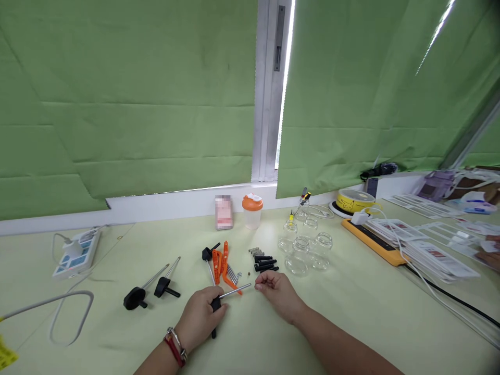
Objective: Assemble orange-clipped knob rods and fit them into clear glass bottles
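Observation:
My left hand (200, 316) is closed around the black head of a part with a thin metal rod (236, 290). The rod points right, and a black stub sticks out below my fingers. Just past the rod's tip, my right hand (280, 298) has thumb and index finger pinched together on something too small to make out. Orange plastic levers (225, 256) lie beyond my left hand, beside another black-headed rod (207, 253) and several metal pins (232, 274). Close to my right hand are several black tubes (265, 262) and small springs (255, 251).
Two black-headed rods (135, 298) lie at left, near a white power strip (80, 252). Clear round jars (297, 263) stand right of centre. An orange-lidded cup (252, 211) is by the wall. At right are an orange power strip (373, 242), cables and stacked sheets (433, 255).

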`<state>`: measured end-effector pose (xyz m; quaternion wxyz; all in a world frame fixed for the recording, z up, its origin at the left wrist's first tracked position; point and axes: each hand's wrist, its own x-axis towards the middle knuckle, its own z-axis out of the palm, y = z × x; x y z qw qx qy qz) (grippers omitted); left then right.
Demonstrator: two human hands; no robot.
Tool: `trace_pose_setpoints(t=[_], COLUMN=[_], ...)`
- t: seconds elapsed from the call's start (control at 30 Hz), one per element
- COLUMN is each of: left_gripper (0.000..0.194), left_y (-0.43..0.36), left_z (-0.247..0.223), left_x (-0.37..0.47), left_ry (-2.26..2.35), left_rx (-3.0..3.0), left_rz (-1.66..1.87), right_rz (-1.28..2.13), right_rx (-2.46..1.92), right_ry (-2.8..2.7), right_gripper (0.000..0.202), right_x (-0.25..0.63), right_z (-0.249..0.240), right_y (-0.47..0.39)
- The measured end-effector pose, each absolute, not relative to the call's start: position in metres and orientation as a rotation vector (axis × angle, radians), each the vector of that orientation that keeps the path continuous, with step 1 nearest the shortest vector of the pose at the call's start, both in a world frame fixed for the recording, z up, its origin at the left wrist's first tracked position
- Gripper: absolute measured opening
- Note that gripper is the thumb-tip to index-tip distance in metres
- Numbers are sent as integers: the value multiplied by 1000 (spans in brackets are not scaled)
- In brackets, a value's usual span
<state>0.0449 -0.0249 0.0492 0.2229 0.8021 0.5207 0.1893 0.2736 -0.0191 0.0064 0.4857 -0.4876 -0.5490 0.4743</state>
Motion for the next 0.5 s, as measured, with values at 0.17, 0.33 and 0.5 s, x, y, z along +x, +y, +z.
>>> trace_pose_setpoints(t=[0.17, 0.33, 0.5], left_gripper=[15, 17, 18], left_y=[-21, -20, -19], left_z=[50, 48, 48], left_x=[44, 44, 45], left_ry=[1374, 1365, 1359], left_rx=[2260, 2265, 2271], left_rz=[517, 494, 487], right_rz=[1150, 1167, 1176], right_rx=[-1189, -1166, -1159], right_ry=[-1380, -1375, -1368], right_gripper=[8, 8, 8], right_x=[271, 271, 271], right_z=[7, 6, 6], right_y=[-20, -20, -20])
